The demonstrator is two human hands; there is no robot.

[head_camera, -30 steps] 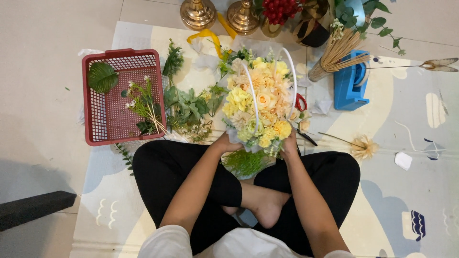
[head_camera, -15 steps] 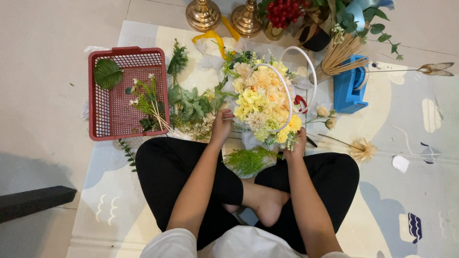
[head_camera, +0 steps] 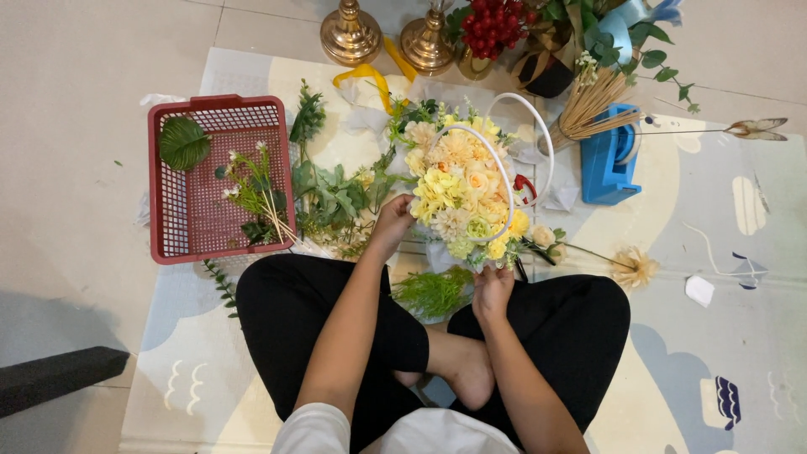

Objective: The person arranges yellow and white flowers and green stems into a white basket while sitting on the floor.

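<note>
A basket arrangement of yellow, cream and peach flowers [head_camera: 458, 189] with a white looped handle [head_camera: 504, 189] stands on the mat in front of my crossed legs. My left hand [head_camera: 391, 223] grips its left side, fingers curled into the flowers. My right hand [head_camera: 492, 286] holds its lower near edge. Green fern foliage [head_camera: 433, 294] sticks out below the basket between my knees.
A red plastic crate [head_camera: 172, 240] with leaves and stems sits to the left, loose greenery [head_camera: 336, 197] beside it. Two brass candlesticks [head_camera: 349, 34], red berries [head_camera: 496, 21], a bundle of sticks [head_camera: 588, 105] and a blue tape dispenser [head_camera: 609, 160] lie beyond. Loose stems [head_camera: 580, 250] lie right.
The flower basket has turned and tilted rightward. My left hand rose along its left side while my right hand dropped to its near lower edge.
</note>
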